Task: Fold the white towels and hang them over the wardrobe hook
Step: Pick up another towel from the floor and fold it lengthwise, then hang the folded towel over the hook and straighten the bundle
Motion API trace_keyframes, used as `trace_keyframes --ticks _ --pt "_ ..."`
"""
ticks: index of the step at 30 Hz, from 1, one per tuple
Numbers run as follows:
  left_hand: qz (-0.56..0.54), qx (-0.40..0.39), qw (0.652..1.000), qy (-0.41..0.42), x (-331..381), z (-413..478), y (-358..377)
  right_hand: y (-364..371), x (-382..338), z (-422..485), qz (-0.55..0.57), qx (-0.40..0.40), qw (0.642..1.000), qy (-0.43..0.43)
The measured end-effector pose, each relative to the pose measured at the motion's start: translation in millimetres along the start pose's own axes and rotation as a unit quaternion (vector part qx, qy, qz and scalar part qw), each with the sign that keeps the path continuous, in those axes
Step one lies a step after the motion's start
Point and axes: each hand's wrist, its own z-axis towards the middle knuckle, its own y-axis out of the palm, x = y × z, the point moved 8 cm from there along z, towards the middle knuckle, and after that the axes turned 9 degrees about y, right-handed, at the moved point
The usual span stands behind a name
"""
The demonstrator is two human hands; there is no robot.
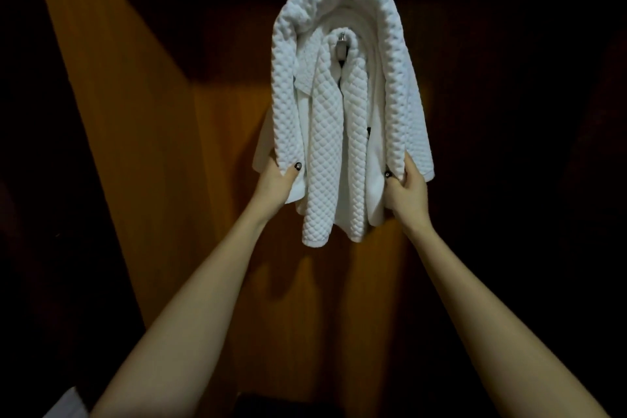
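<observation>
Hands are working level with each other, neither nearer than the other. The left hand point(276, 185) is pinching the left end of the outer towel point(390, 54), thumb on the front. The right hand point(405, 193) is gripping the right end the same way. The metal hook point(342, 44) is sitting at twelve o'clock from both hands, up the wooden back panel point(217, 180) of the wardrobe. The outer towel is arching over the hook, its ends dropping to about seven and five o'clock of it. Whether that arch is resting on the hook or riding just above it, I cannot tell. An inner towel point(325, 146) is hanging from the hook in narrow folds. Both towels are looking thick, soft and floppy, quilted in raised diamonds. The hook is showing small, hard and shiny.
</observation>
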Motion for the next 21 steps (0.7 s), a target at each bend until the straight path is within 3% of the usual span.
trace_keyframes --ticks 6,12,16,21 --pt "0.019 -0.044 0.997 -0.063 -5 -23 -6 3 10 -35 -0.015 0.015 0.999 0.049" --pt "0.108 -0.102 0.981 -0.124 -46 -119 -41 45 35 -121 -0.038 0.019 0.993 0.114" --pt "0.153 -0.13 0.964 -0.177 -72 -217 -88 106 62 -206 -0.076 -0.036 0.971 0.223" --pt "0.168 -0.073 0.955 -0.232 -68 -331 -187 201 62 -335 -0.068 -0.114 0.95 0.282"
